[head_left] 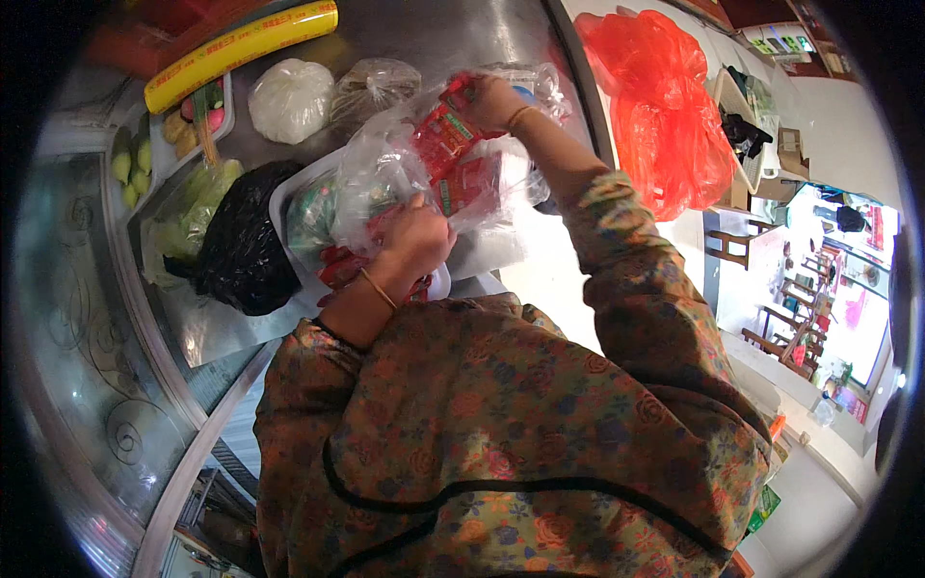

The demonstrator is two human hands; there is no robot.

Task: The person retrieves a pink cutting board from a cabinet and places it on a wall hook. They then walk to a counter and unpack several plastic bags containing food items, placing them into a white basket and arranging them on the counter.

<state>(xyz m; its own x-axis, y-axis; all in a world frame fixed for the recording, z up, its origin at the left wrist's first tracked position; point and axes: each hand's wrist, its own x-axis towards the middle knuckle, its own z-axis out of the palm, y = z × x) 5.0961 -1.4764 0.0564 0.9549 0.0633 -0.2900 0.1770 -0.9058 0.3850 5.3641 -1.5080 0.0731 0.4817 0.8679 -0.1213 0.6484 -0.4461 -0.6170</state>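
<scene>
My right hand (pixel 493 104) is closed on the upper end of a shiny red packet (pixel 443 137), at the far side of a clear plastic bag (pixel 379 159). Another red packet (pixel 468 185) lies just below it, partly behind the film. Nearer to me, my left hand (pixel 416 237) is closed on the crumpled edge of the clear bag; its fingertips are mostly hidden. More red packaging (pixel 344 267) shows under that hand. The bag rests over a white tray (pixel 280 214), where something green (pixel 313 212) shows through plastic.
A black plastic bag (pixel 249 241) stands left of the tray, beside a bag of pale green vegetables (pixel 204 207). Behind are a white bag (pixel 291 100), a knotted clear bag (pixel 374 89) and a yellow roll (pixel 241 53). Red plastic bags (pixel 665 116) lie beyond the metal table's right edge (pixel 585 87).
</scene>
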